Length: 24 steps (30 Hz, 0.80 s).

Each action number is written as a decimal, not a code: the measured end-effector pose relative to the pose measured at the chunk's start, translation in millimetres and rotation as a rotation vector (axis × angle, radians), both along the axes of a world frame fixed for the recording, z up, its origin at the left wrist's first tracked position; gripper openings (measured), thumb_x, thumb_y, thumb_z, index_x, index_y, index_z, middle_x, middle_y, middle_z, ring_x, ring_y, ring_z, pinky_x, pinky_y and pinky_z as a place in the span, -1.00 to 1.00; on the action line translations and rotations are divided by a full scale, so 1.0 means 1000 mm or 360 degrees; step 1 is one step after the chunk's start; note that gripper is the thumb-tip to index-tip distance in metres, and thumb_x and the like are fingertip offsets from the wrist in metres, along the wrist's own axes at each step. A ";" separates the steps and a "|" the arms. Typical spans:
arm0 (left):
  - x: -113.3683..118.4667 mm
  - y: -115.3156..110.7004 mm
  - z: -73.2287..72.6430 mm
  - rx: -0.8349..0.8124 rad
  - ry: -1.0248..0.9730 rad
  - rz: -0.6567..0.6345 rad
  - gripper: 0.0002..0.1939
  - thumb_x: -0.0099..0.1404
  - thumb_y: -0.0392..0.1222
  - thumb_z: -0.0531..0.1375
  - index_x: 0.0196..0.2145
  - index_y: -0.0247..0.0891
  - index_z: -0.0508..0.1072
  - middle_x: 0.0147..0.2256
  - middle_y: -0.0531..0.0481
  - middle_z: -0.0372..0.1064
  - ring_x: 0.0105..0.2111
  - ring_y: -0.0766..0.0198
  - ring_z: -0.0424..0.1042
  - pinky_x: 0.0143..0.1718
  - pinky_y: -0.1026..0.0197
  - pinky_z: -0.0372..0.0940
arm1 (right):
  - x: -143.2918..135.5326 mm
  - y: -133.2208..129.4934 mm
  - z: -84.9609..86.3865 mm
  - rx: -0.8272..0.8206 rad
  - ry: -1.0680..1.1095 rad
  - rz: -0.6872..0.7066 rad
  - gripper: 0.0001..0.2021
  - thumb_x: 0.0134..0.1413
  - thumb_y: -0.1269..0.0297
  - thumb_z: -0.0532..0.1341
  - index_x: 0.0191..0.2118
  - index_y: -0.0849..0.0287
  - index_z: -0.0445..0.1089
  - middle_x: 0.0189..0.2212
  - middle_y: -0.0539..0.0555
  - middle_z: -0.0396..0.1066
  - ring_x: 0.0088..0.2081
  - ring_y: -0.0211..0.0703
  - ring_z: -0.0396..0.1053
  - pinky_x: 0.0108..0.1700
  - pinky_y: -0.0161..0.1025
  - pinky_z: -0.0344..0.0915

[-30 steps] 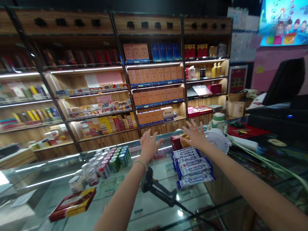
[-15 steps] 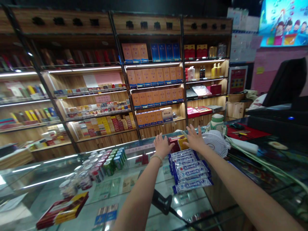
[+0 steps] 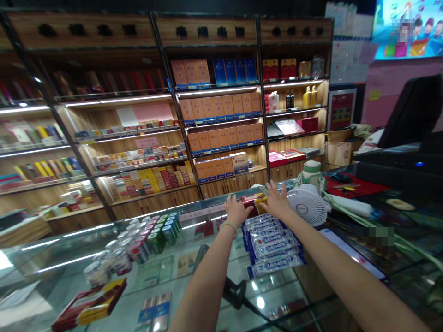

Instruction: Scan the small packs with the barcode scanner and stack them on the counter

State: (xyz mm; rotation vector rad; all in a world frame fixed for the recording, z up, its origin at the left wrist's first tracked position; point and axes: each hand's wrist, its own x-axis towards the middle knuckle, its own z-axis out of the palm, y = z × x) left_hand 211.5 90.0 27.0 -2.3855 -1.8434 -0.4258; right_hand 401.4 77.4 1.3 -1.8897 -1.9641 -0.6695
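Glossy red-and-yellow packet stack: visible length runs left-right, red end left. Left hand, right hand: fingers spread, grip unclear.

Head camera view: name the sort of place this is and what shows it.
Most likely a shop: rows of orange-and-blue rectangular boxes stand on lit wooden shelves, and a black handheld scanner lies on a clear glass counter.

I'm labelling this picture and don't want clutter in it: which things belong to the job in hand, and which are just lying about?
Likely in the job:
- red-and-yellow packs between the left hand and right hand
- perhaps the blue-and-white packets beside them

Apparently just lying about:
- scanner
- drink cans
- white fan
- lower-left red-and-yellow stack
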 end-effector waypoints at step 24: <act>-0.068 -0.040 0.043 0.0388 -0.0217 0.0148 -0.62 0.39 0.18 0.11 -0.01 0.09 0.60 0.35 -0.06 0.19 0.39 -0.15 -0.06 0.30 -0.28 -0.03 | -0.060 -0.040 0.028 0.0433 0.0417 0.0164 -0.65 0.35 0.09 0.09 -0.17 0.04 0.63 0.38 0.15 0.16 0.44 0.20 -0.13 0.36 0.44 -0.36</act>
